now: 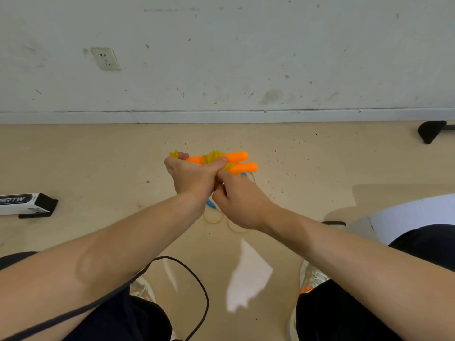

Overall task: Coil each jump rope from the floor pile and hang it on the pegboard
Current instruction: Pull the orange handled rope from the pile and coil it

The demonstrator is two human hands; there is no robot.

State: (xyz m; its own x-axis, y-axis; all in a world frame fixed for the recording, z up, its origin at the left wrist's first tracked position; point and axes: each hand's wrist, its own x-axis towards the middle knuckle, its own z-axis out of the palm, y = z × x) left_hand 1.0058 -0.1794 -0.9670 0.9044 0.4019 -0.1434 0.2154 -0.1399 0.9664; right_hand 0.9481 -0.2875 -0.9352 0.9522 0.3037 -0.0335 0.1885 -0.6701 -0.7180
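Gripping the jump rope (222,159) above the floor (98,156), both hands meet at mid-frame, well clear of the wall behind. The left hand (194,175) closes its fingers round the bunched yellow cord (213,156), thumb laid across the coils toward the 2 orange handles (237,156); judged purpose: to stop the loops springing apart. The handles lie side by side, pointing right, projecting past the thumb tip. The right hand (240,203) sits just below and touching the left, fingers curled, forefinger and thumb apparently pinching cord at the base of the lower handle; its fingertips are hidden, so the exact hold is unconfirmed. Judged step: securing the finished coil before hanging. Directly under the hands, 1 blue handle (211,204) and pale cord loops (214,219) of another rope lie on the floor, uncoiled. No pegboard is in view.
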